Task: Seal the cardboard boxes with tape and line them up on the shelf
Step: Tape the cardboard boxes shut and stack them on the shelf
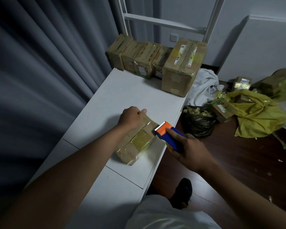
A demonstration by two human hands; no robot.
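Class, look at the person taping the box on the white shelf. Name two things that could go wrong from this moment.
1. The box lies close to the front edge of the shelf; a pull from the tape dispenser might drag it off.
2. The dispenser's serrated blade sits near the left hand holding the box, so a slip could nick it.

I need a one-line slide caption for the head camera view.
Left hand steadies a cardboard box while right hand holds the tape dispenser at it.
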